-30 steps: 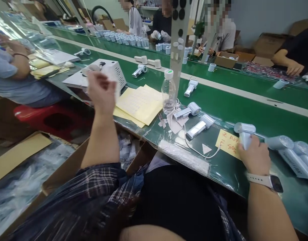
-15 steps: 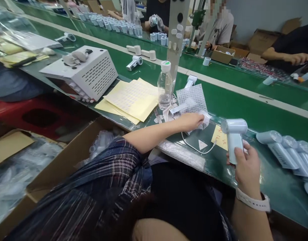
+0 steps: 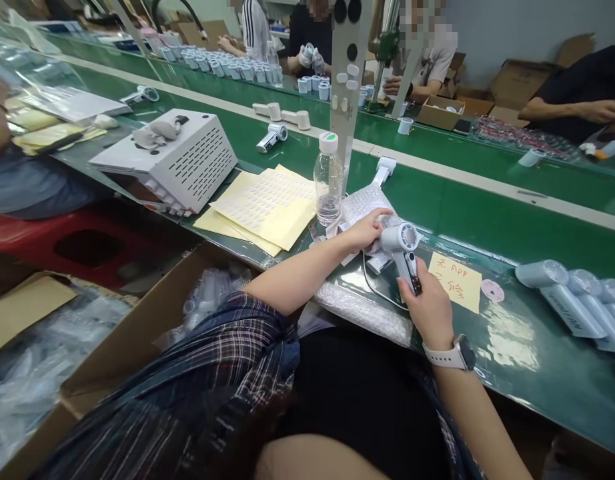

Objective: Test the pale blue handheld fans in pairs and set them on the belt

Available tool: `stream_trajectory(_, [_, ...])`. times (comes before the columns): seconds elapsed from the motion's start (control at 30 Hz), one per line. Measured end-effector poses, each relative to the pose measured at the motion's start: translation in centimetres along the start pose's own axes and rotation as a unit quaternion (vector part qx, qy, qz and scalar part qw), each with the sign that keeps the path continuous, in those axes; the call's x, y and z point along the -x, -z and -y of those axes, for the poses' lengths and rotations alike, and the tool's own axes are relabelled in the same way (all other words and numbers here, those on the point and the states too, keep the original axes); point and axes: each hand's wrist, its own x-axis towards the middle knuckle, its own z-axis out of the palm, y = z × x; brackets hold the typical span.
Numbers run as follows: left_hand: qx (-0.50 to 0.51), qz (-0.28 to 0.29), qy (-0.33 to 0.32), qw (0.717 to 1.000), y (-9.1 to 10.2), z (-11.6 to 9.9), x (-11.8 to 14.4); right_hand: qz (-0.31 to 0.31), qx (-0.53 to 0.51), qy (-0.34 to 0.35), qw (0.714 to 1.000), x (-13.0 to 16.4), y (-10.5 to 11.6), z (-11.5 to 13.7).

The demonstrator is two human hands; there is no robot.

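A light-blue handheld fan is gripped by its handle in my right hand, tilted, its round grille and button side showing. My left hand reaches to the fan head from the left, index finger stretched and the other fingers curled. The fan partly hides those fingertips and crumpled clear plastic behind them. A bubble-wrap pouch lies just beyond my left hand. Below the fan, a thin cable curves over the green bench.
A yellow note and pink round sticker lie right of my hand, before a row of fans. Left stand a water bottle, sticker sheets and a white vented box. Co-workers sit across the conveyor.
My right hand has brought the fan left and turned its grille and button side into view, uncovering the yellow note and a pink sticker. My left hand has drawn back slightly leftward.
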Motion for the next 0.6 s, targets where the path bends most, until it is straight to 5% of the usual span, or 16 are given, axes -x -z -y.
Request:
stream_trajectory(0.13, [-0.019,-0.024,-0.008,1.000,1.2,-0.7,0.1,-0.002,0.034,0.014,0.999,0.4,0.0,0.4])
stream_trajectory(0.23, [-0.128,-0.039,-0.105,0.985,1.0,-2.4,1.6,-0.006,0.087,0.029,0.996,0.6,0.5,1.5])
stream_trajectory(0.3, [-0.311,-0.003,-0.222,0.924,-0.1,-3.8,3.5,0.002,0.082,0.032,0.996,0.6,1.4,2.3])
stream_trajectory(0.4, [-0.564,0.108,-0.378,0.726,-2.3,-5.9,6.9,0.006,0.016,0.019,1.000,0.2,3.6,2.5])
stream_trajectory(0.47, [-0.634,0.123,-0.427,0.633,-3.2,-7.2,8.6,-0.019,-0.099,-0.030,0.994,0.0,5.4,1.9])
stream_trajectory(0.53, [-0.664,0.092,-0.429,0.605,-3.5,-8.7,9.6,-0.056,-0.257,-0.101,0.960,0.3,7.2,1.3])
stream_trajectory(0.6, [-0.666,0.089,-0.420,0.610,-3.8,-10.4,10.3,-0.084,-0.379,-0.149,0.909,1.3,8.9,1.1])
